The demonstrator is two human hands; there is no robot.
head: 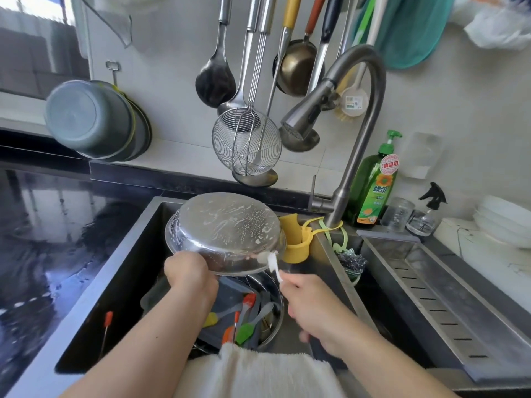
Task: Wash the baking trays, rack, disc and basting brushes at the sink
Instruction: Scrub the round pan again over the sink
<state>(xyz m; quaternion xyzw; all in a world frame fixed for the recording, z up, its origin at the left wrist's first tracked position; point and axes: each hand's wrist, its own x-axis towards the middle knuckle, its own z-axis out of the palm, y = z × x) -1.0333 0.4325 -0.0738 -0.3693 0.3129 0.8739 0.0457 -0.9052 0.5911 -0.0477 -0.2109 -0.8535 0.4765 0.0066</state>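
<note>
My left hand grips the near rim of a round steel baking tray, held tilted over the sink with its soapy underside facing me. My right hand holds a white brush whose soapy tip touches the tray's right rim. Below in the sink lie several basting brushes with red, yellow, green and orange heads on a dark flat tray, beside another round steel tray. A red-tipped brush leans at the sink's left wall.
The tap hangs above and right of the tray. A yellow holder sits at the sink divider, green dish soap behind it. A drain tray fills the right basin. Utensils hang on the wall; a white towel lies on the front edge.
</note>
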